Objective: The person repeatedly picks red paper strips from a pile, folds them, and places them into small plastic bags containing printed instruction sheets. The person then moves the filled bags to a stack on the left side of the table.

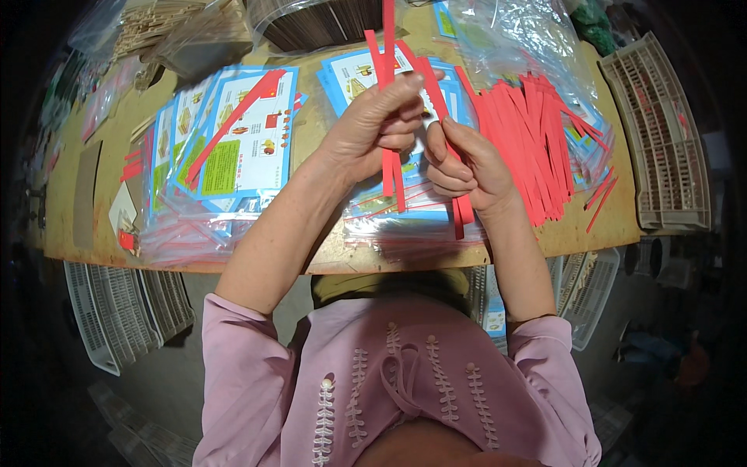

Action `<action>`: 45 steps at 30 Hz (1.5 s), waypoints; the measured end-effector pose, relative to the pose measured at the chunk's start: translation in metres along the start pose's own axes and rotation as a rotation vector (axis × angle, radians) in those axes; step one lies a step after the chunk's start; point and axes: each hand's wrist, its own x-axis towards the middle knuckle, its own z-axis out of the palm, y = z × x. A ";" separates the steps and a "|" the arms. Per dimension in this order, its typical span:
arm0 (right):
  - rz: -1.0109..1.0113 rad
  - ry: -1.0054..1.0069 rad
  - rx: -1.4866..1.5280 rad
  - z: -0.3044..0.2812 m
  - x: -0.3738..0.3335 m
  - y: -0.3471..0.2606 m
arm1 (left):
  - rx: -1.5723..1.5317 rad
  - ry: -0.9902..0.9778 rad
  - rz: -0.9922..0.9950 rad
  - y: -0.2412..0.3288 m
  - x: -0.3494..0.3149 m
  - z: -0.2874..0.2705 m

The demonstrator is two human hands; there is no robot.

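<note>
Both my hands are raised over the middle of the table, close together. My left hand (pixel 381 117) is closed round a few long red strips (pixel 388 173), which stick out above and below the fist. Between the thumb and fingers of my right hand (pixel 467 167) are more red strips (pixel 437 89), slanting from upper left to lower right. Beneath the hands lies a stack of printed cards in clear bags (pixel 334 78), partly hidden by them. Just right of my right hand spreads a large pile of loose red strips (pixel 525 148).
On the left are more bagged blue-edged cards (pixel 257 167), one red strip lying across them. Dark brown slats (pixel 331 27) and clear plastic bags (pixel 513 35) occupy the far side. A plastic crate (pixel 661 140) stands at the right edge; another crate (pixel 128 307) sits below the table's left front.
</note>
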 end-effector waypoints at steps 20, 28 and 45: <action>0.018 -0.225 0.234 -0.005 0.001 0.001 | 0.096 0.032 0.026 -0.010 0.001 0.000; -0.203 0.332 -0.495 0.007 0.006 0.007 | 0.282 0.224 0.137 -0.015 0.000 -0.002; -0.634 1.284 -2.150 -0.028 -0.082 -0.068 | 0.403 0.208 0.222 -0.002 -0.005 0.010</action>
